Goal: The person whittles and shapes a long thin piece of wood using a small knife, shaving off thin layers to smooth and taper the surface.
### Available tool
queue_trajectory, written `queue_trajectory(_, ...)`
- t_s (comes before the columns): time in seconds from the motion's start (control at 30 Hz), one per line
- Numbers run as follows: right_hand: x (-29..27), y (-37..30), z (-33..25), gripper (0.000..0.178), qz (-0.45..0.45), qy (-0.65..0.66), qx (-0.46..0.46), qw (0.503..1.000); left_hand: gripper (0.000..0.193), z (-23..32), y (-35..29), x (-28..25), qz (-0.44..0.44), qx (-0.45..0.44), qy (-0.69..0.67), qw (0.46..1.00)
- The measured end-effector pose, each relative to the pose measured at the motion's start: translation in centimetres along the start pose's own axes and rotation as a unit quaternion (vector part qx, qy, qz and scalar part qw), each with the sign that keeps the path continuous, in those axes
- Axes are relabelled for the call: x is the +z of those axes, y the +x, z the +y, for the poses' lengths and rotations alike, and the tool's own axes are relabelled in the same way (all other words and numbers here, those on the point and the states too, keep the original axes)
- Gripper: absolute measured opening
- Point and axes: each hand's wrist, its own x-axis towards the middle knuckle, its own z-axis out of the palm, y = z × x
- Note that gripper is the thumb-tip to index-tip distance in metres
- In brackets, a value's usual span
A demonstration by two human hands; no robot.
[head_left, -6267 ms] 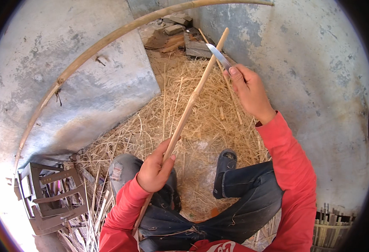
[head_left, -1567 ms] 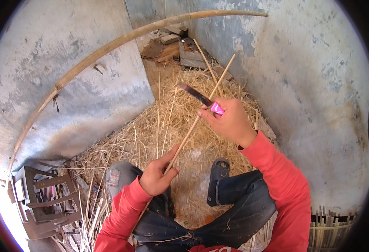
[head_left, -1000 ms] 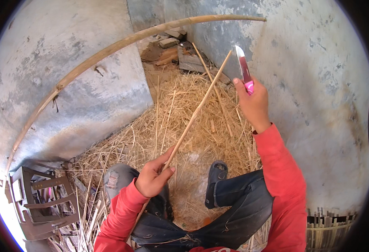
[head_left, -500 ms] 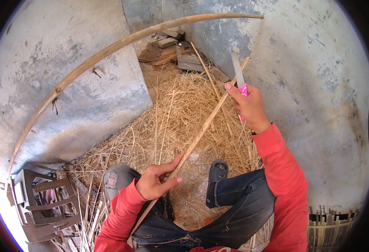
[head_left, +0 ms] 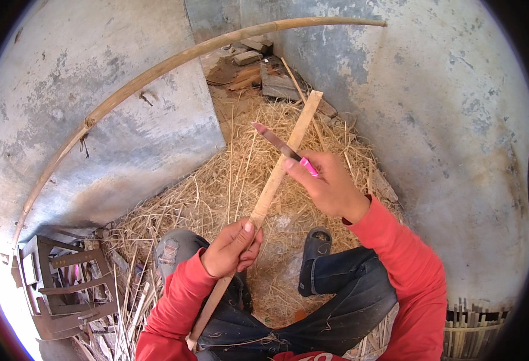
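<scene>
A long, flat bamboo strip (head_left: 279, 174) slants from between my legs up toward the far pile. My left hand (head_left: 234, 246) is closed around its lower middle, thumb on top. Higher up, my right hand (head_left: 327, 183) grips a knife (head_left: 276, 141) by its pink handle, with the thumb against the strip. The knife's blade lies across the strip and points to the upper left. Part of the handle is hidden inside my fingers.
Bamboo shavings (head_left: 204, 192) cover the floor before me. A long curved bamboo pole (head_left: 156, 69) arches across the left and far side. A brown slatted frame (head_left: 74, 289) stands at lower left, a slatted bamboo basket (head_left: 475, 334) at lower right. Walls (head_left: 445, 120) rise on both sides.
The knife has come down and left, its blade swinging from upright to lying across the strip. The strip has turned its broad face up, and my left fingers have wrapped round it.
</scene>
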Motion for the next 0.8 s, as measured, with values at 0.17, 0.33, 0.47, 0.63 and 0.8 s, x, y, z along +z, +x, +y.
queue_trajectory(0.17,0.6,-0.5,-0.7,0.039,0.003,-0.043,-0.080,0.996,0.051,0.8,-0.5,-0.2,0.040,-0.064,-0.026,0.997)
queue_trajectory(0.33,2.7,-2.7,-0.9,0.044,-0.085,-0.148,-0.070,0.983,0.058,0.8,-0.3,-1.5,-0.005,-0.067,-0.087,0.994)
queue_trajectory(0.47,5.1,-3.6,-0.4,0.050,-0.088,-0.222,-0.056,0.969,0.058,1.2,-0.6,-0.9,0.009,-0.089,-0.124,0.988)
queue_trajectory(0.63,4.9,-2.2,1.5,0.058,0.000,-0.233,-0.076,0.969,0.058,1.1,-0.9,-0.7,0.029,-0.115,-0.111,0.987)
queue_trajectory(0.8,-1.9,1.7,3.5,0.056,0.094,-0.227,-0.003,0.969,0.059,0.1,-1.3,-0.6,0.006,-0.153,-0.075,0.985)
